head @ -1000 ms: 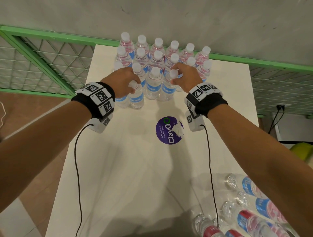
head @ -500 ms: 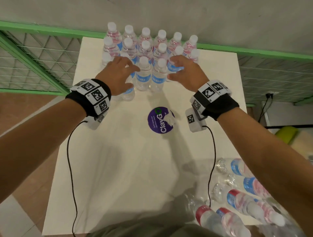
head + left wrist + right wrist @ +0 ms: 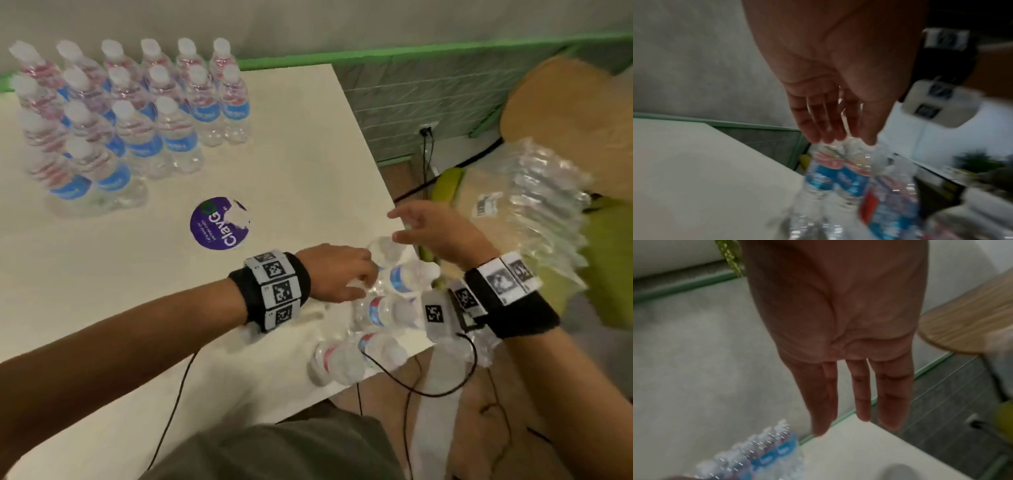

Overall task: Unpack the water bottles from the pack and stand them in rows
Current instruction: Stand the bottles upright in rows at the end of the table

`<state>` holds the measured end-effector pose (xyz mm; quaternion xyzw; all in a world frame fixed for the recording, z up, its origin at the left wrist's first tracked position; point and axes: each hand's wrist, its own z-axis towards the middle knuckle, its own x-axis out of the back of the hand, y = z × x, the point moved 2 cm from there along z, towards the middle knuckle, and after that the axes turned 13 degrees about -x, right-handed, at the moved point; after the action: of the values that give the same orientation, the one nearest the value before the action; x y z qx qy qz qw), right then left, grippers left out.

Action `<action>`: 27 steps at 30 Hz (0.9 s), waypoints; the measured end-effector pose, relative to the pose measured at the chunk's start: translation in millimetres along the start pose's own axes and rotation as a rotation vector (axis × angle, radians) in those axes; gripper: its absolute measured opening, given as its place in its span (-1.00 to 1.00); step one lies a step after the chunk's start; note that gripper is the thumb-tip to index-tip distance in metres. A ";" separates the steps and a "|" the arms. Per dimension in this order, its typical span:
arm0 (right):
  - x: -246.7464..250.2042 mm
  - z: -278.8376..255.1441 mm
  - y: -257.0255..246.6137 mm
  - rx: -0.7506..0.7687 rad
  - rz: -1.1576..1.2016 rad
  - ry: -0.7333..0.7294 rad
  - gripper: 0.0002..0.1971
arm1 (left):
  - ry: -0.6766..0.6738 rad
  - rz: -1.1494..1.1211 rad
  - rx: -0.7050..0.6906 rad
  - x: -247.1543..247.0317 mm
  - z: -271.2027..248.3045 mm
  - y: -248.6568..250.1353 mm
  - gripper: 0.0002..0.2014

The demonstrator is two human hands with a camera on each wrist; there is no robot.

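White table: lying bottles are reached for. Left hand touches one, unclenched; right hand is spread, holding nothing. One bottle should be gripped round its middle.

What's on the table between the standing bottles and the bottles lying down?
In the head view, a round purple sticker lies between the standing clear plastic water bottles and the lying clear plastic bottles; the white table there is otherwise bare.
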<state>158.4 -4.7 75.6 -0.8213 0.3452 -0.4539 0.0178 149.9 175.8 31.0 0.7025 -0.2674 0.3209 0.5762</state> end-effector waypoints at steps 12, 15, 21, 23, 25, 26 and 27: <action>-41.6 26.5 34.3 0.074 -0.073 0.081 -0.70 | -0.320 0.108 -0.207 -70.3 -4.9 63.7 -0.69; -37.3 30.5 29.2 0.076 -0.070 0.087 -0.76 | -0.253 0.071 -0.094 -65.6 -9.1 56.4 -0.72; -31.6 35.8 -7.5 0.099 -0.098 0.030 -0.77 | -0.007 -0.090 0.176 -14.5 -38.3 9.4 -0.73; -33.9 37.6 -32.0 0.142 -0.104 0.014 -0.78 | 0.105 -0.099 0.270 10.1 -60.7 -12.9 -0.73; -39.5 40.3 -60.2 0.194 -0.121 0.006 -0.79 | 0.194 -0.081 0.362 33.1 -85.0 -35.4 -0.74; -43.5 42.3 -74.9 0.217 -0.123 -0.003 -0.79 | 0.234 -0.068 0.416 43.3 -97.3 -46.8 -0.74; -47.9 44.9 -90.1 0.244 -0.123 -0.014 -0.78 | 0.272 -0.059 0.475 52.3 -109.9 -58.3 -0.73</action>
<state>225.2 79.0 44.9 -0.8357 0.2362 -0.4872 0.0917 211.7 294.5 47.8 0.7759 -0.0842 0.4490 0.4350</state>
